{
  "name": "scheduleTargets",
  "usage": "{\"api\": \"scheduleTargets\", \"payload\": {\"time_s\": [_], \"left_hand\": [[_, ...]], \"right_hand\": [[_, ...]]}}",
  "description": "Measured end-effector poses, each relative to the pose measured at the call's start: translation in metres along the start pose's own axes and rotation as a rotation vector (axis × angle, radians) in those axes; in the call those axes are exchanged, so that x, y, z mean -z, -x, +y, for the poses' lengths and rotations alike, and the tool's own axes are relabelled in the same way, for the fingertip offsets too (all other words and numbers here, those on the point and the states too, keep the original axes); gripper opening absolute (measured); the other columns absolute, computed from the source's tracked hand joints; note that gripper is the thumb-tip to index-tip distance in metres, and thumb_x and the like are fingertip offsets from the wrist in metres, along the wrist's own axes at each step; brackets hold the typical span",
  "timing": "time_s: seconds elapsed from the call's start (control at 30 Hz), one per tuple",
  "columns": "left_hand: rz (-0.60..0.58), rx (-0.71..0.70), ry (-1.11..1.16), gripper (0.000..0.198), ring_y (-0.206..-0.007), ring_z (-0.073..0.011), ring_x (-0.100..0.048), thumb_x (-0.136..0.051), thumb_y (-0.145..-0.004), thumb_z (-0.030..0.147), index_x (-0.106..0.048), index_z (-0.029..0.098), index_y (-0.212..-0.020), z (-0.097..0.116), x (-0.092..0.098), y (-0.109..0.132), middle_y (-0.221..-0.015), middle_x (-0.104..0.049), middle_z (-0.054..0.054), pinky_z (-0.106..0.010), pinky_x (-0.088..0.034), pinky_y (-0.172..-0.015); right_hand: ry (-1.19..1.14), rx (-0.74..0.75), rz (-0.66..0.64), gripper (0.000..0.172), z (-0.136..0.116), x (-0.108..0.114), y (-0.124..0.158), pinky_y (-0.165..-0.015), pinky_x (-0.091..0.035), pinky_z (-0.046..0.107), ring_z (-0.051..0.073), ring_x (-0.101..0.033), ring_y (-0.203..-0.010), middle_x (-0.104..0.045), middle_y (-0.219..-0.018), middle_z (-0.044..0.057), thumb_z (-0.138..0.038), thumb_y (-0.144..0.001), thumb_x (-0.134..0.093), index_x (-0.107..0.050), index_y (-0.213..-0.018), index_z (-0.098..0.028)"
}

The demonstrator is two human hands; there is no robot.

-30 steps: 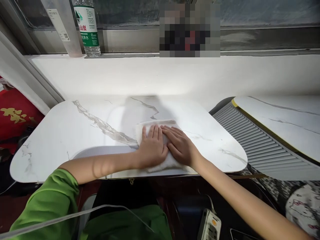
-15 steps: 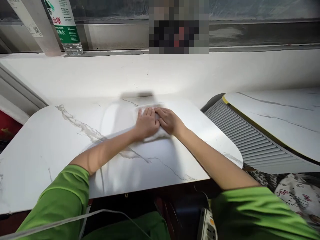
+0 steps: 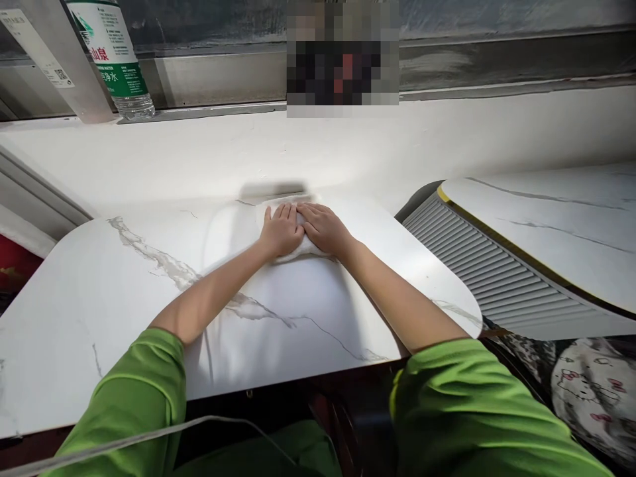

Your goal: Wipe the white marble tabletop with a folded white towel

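Note:
A folded white cloth [image 3: 304, 252] lies near the back edge of the white marble-patterned table [image 3: 99, 285]. My left hand [image 3: 281, 233] rests flat on top of it, fingers stretched forward and thumb apart. Beside it, touching or nearly so, my right hand [image 3: 324, 228] presses on the cloth's right part with its fingers laid out flat and pointing left. Parts of the cloth stick out in front of the fingers and under the palms; the rest is hidden beneath my hands.
On the ledge behind stand a water bottle [image 3: 116, 73] and a tall translucent container [image 3: 69, 59]. A second marble-topped piece with a ribbed side [image 3: 497, 278] is at right. A patterned bag-like item [image 3: 591, 391] lies below it. A pale cable [image 3: 149, 434] crosses the lower left.
Both hands have slid the cloth slightly farther back and a little left, towards the wall. My right hand lies flatter than before. The view has shifted slightly.

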State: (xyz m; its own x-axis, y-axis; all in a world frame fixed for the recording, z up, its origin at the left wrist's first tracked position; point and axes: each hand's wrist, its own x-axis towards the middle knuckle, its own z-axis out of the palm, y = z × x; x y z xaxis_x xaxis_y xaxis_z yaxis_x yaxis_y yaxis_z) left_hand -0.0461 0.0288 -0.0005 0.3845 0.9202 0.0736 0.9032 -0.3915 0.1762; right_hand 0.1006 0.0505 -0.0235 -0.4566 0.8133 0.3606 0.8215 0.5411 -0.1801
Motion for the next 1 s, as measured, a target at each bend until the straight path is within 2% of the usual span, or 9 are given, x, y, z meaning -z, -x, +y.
{"api": "scheduleTargets", "payload": {"time_s": [0.13,0.33,0.43,0.5,0.6,0.7,0.83,1.0], "left_hand": [[0.005,-0.012,-0.01,0.061,-0.151,-0.0258,-0.022,-0.026,-0.097,0.026,-0.028,0.001,-0.153,0.037,-0.002,0.032,-0.161,-0.029,-0.016,-0.051,-0.012,-0.124],[-0.011,-0.107,-0.007,0.063,-0.149,-0.032,-0.025,-0.027,-0.098,0.03,-0.028,-0.004,-0.151,0.108,-0.013,0.077,-0.159,-0.029,-0.021,-0.058,-0.015,-0.122],[-0.029,-0.178,0.014,0.063,-0.148,-0.0338,-0.026,-0.029,-0.097,0.029,-0.028,-0.006,-0.15,0.136,-0.017,0.088,-0.158,-0.029,-0.024,-0.06,-0.018,-0.12],[-0.022,-0.219,0.031,0.064,-0.148,-0.0346,-0.025,-0.03,-0.097,0.028,-0.028,-0.008,-0.149,0.147,-0.019,0.087,-0.158,-0.029,-0.026,-0.062,-0.018,-0.119],[0.013,-0.241,0.05,0.063,-0.147,-0.0357,-0.027,-0.032,-0.095,0.027,-0.03,-0.008,-0.148,0.153,-0.023,0.076,-0.157,-0.031,-0.026,-0.063,-0.018,-0.119],[0.035,-0.23,0.056,0.061,-0.146,-0.0356,-0.029,-0.033,-0.095,0.026,-0.033,-0.006,-0.147,0.152,-0.028,0.055,-0.156,-0.033,-0.026,-0.063,-0.017,-0.119],[0.023,-0.197,0.049,0.06,-0.147,-0.0336,-0.028,-0.033,-0.096,0.025,-0.032,-0.005,-0.148,0.142,-0.03,0.013,-0.157,-0.032,-0.024,-0.06,-0.016,-0.12],[-0.087,-0.163,0.032,0.06,-0.151,-0.0253,-0.022,-0.024,-0.098,0.027,-0.026,0.001,-0.153,0.114,-0.024,-0.05,-0.162,-0.026,-0.015,-0.053,-0.011,-0.124]], "right_hand": [[-0.002,0.014,-0.006,0.054,-0.001,0.014,0.042,-0.113,-0.037,0.049,0.03,-0.049,-0.135,-0.056,-0.141,0.018,-0.019,-0.087,-0.034,-0.053,-0.135,-0.004],[-0.015,0.03,0.049,0.054,0.002,0.051,0.133,-0.109,-0.042,0.055,0.031,-0.052,-0.132,-0.059,-0.139,0.015,-0.018,-0.084,-0.038,-0.054,-0.135,-0.011],[-0.02,-0.028,0.076,0.049,0.005,0.066,0.169,-0.111,-0.041,0.055,0.029,-0.053,-0.131,-0.062,-0.136,0.012,-0.016,-0.084,-0.038,-0.06,-0.128,-0.015],[-0.026,-0.07,0.085,0.047,0.01,0.072,0.18,-0.111,-0.042,0.054,0.028,-0.054,-0.13,-0.062,-0.135,0.01,-0.016,-0.084,-0.038,-0.061,-0.125,-0.018],[-0.035,-0.105,0.093,0.048,0.02,0.075,0.18,-0.11,-0.043,0.055,0.028,-0.055,-0.129,-0.063,-0.134,0.009,-0.016,-0.082,-0.039,-0.062,-0.124,-0.02],[-0.043,-0.102,0.097,0.048,0.037,0.073,0.165,-0.109,-0.044,0.056,0.029,-0.057,-0.127,-0.064,-0.132,0.009,-0.017,-0.081,-0.039,-0.063,-0.122,-0.019],[-0.038,-0.108,0.095,0.046,0.066,0.064,0.131,-0.109,-0.044,0.053,0.03,-0.058,-0.125,-0.065,-0.131,0.01,-0.018,-0.08,-0.04,-0.064,-0.118,-0.019],[-0.03,-0.116,0.087,0.045,0.101,0.047,0.073,-0.105,-0.045,0.054,0.033,-0.059,-0.121,-0.067,-0.126,0.011,-0.02,-0.08,-0.04,-0.064,-0.118,-0.018]]}}
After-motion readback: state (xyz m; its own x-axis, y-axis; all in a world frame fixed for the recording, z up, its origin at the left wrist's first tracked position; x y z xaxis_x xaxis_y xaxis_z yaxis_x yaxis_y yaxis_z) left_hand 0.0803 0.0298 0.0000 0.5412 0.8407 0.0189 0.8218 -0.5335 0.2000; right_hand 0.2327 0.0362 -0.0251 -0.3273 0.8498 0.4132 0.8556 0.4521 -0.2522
